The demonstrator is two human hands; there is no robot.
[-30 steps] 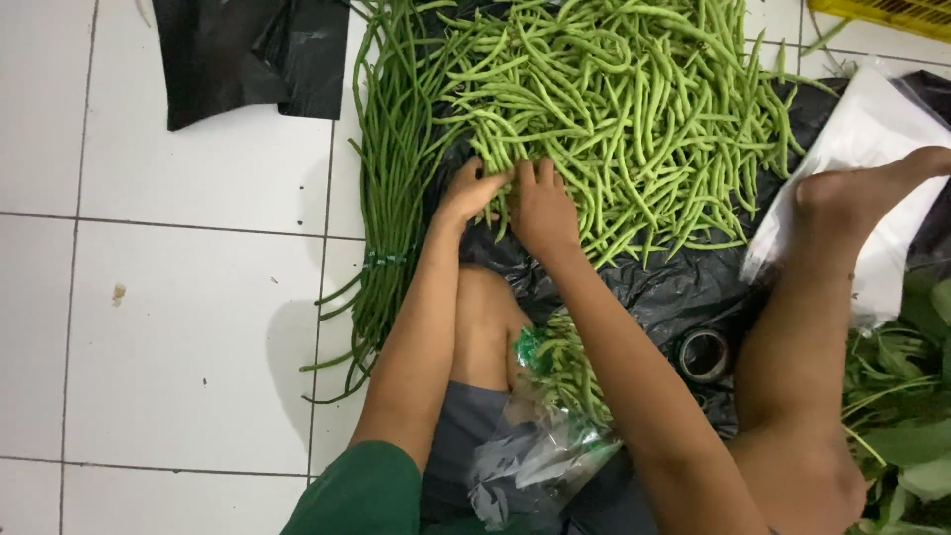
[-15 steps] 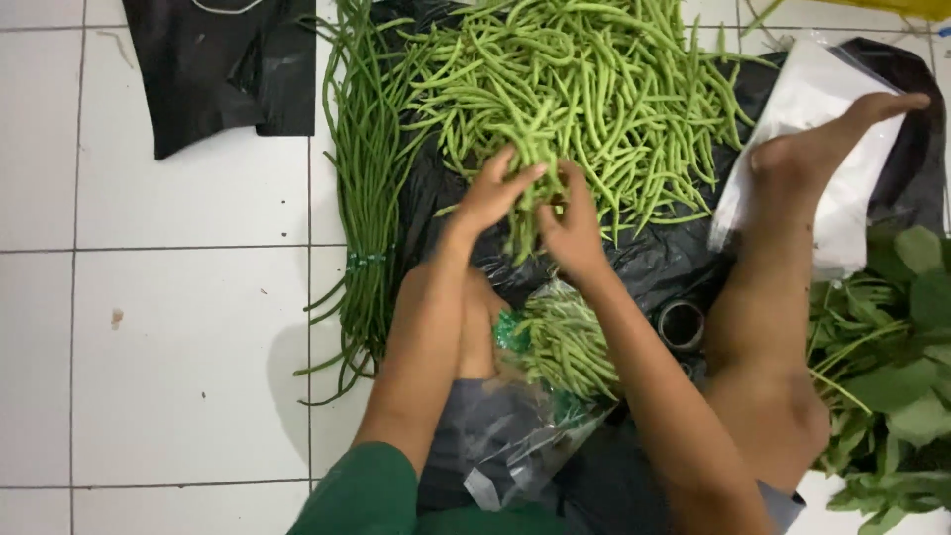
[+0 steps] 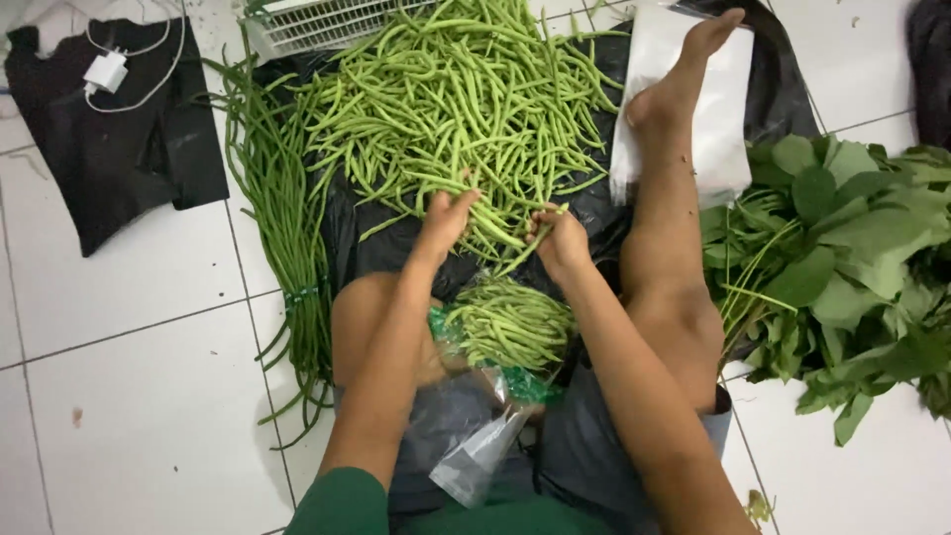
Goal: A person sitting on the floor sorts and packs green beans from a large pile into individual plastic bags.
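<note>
Gripping green beans [image 3: 466,109], left hand [image 3: 446,220] and right hand [image 3: 558,238] meet

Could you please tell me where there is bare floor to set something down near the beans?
Bare white floor tiles lie left of the long-bean bundle, below the black bag. The loose green bean pile, both hands and leafy greens crowd the centre and right.

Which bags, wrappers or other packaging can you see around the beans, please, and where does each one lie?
Clear plastic bag: in the lap, crumpled, green-tinted at its mouth, holding beans.
Black plastic sheet: spread on the floor under the bean pile.
White flat bag: under the outstretched foot, rectangular.
Black bag: top left on the tiles.
</note>
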